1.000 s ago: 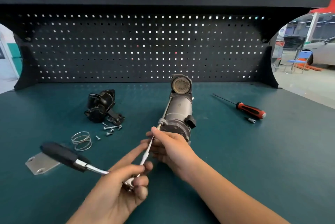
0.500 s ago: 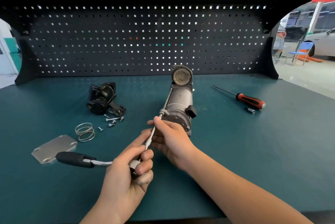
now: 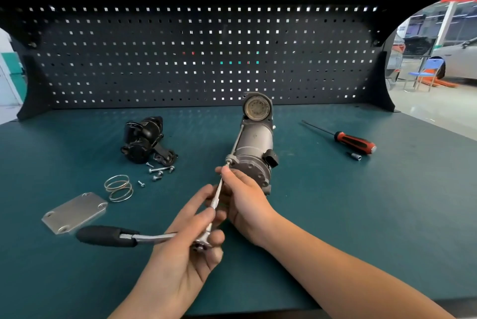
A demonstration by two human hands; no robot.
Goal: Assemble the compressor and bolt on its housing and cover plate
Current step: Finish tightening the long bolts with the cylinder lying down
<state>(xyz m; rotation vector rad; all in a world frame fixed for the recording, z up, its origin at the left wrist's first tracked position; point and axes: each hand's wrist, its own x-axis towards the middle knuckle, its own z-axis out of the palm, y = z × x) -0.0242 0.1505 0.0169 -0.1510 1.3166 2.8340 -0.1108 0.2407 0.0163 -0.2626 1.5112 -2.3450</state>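
A: Where did the compressor (image 3: 254, 148) lie?

B: On its side in the middle of the green bench mat (image 3: 348, 215). Its round open end faced the pegboard (image 3: 206, 55) and its near end faced the person.

A: And the hands?

B: The right hand (image 3: 245, 197) sat at that near end. Its thumb and fingers pinched the thin extension bar of the ratchet wrench (image 3: 124, 237) just short of the tip, which met a bolt head at the compressor's left edge. The left hand (image 3: 185, 251) was curled around the wrench's head, with the forefinger laid along the bar. The black handle stuck out to the left.

A: What lay around it?

B: The black housing (image 3: 144, 140) was left of the compressor, apart from it. Just in front of that were a few loose screws (image 3: 160, 170), then a wire spring (image 3: 118, 187). Nearest the person was the flat cover plate (image 3: 74, 211), beside the wrench handle. Well apart to the right lay a red-handled screwdriver (image 3: 353, 142), with a small socket (image 3: 356, 156) just beside its handle.
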